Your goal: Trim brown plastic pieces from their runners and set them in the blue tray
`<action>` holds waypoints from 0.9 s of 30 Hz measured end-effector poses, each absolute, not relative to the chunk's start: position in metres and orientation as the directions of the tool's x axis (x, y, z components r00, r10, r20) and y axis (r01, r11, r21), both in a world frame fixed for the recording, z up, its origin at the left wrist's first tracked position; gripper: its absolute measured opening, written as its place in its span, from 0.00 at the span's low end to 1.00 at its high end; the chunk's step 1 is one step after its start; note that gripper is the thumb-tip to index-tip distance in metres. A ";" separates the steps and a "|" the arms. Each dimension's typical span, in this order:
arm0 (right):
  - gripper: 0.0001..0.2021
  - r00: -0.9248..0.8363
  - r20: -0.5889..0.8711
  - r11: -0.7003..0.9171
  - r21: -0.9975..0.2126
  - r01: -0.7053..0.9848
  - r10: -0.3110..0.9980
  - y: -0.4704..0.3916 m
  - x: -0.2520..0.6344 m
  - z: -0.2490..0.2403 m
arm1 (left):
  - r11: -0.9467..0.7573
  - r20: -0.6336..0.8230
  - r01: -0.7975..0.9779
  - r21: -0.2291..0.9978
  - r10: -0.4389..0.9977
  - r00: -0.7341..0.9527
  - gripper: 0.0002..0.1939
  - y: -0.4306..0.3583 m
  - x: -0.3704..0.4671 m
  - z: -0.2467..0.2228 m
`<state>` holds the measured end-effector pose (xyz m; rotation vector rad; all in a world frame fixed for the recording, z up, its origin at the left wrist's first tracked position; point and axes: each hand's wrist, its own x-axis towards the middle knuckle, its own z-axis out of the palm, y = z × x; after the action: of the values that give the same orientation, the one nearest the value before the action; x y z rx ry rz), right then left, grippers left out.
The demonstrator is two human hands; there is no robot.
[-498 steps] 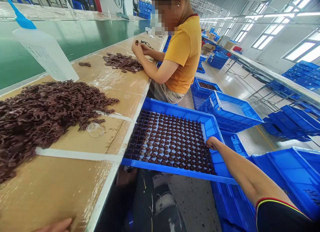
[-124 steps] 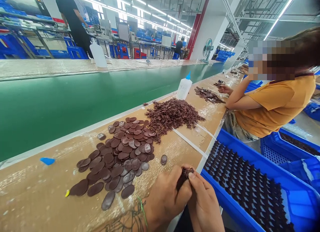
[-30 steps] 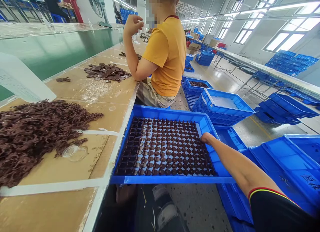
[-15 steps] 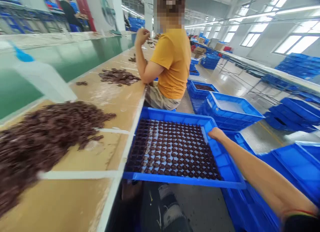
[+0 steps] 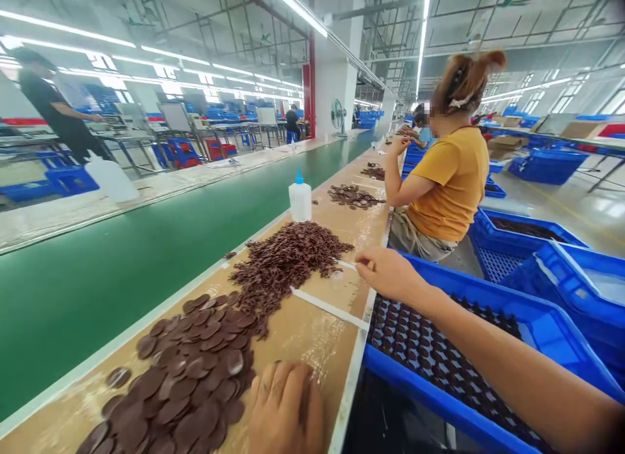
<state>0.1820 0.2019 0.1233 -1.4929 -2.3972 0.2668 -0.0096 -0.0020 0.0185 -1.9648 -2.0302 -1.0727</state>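
My left hand (image 5: 286, 408) rests on the tan tabletop, its fingers bent together beside a pile of dark brown discs (image 5: 180, 382); anything under them is hidden. My right hand (image 5: 388, 271) hovers over the table's right edge with curled fingers, near a heap of small dark brown pieces (image 5: 288, 255); whether it holds something is too small to tell. Beneath my right forearm, a blue tray (image 5: 439, 392) sits against the table edge, with rows of dark pieces (image 5: 415, 330) on a light sheet.
A white bottle with a blue cap (image 5: 300, 200) stands behind the heap. A green belt (image 5: 146, 284) runs along the left. A person in a yellow shirt (image 5: 452, 180) sits ahead on the right. Blue crates (image 5: 576, 278) are stacked at the right.
My right hand has let go of the blue tray's rim and moved left to the table edge. My left hand has come into view. The camera has turned left.
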 end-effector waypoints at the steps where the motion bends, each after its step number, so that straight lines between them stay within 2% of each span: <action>1: 0.07 -0.429 0.110 0.441 -0.298 0.846 0.897 0.213 0.162 0.124 | -0.054 0.532 0.944 0.327 0.836 -0.136 0.09 -0.001 -0.016 0.020; 3: 0.07 -0.434 0.003 0.419 -0.267 0.868 0.901 0.237 0.132 0.122 | 0.077 0.479 0.976 0.202 0.862 -0.167 0.15 0.001 -0.029 0.022; 5: 0.10 -0.424 -0.091 0.394 -0.240 0.887 0.901 0.259 0.113 0.117 | 0.143 0.411 0.982 0.120 0.893 -0.181 0.16 0.001 -0.038 0.022; 8: 0.12 -0.405 -0.175 0.367 -0.211 0.906 0.898 0.279 0.097 0.108 | 0.167 0.308 0.981 0.103 0.932 -0.191 0.15 0.003 -0.041 0.019; 13: 0.12 -0.378 -0.184 0.340 -0.208 0.917 0.907 0.282 0.091 0.103 | 0.202 0.268 0.957 0.208 0.929 -0.255 0.18 0.011 -0.035 0.017; 19: 0.11 -0.363 -0.062 0.329 -0.306 0.894 0.930 0.279 0.100 0.098 | 0.142 0.288 0.952 0.271 0.932 -0.221 0.16 0.013 -0.035 0.015; 22: 0.10 -0.373 0.022 0.348 -0.414 0.841 0.927 0.276 0.106 0.100 | 0.053 0.361 0.936 0.348 0.914 -0.185 0.13 0.015 -0.037 0.010; 25: 0.11 -0.374 0.111 0.371 -0.545 0.751 0.921 0.256 0.113 0.109 | -0.148 0.510 0.833 0.534 0.842 -0.177 0.14 0.017 -0.039 0.008; 27: 0.12 -0.372 0.155 0.382 -0.625 0.681 0.915 0.224 0.118 0.112 | -0.259 0.572 0.747 0.612 0.798 -0.192 0.14 0.017 -0.038 0.008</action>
<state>0.1183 0.2243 0.1121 -1.3704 -2.1635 0.6455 -0.0375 0.0166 0.0082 -2.0298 -1.9437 -1.5195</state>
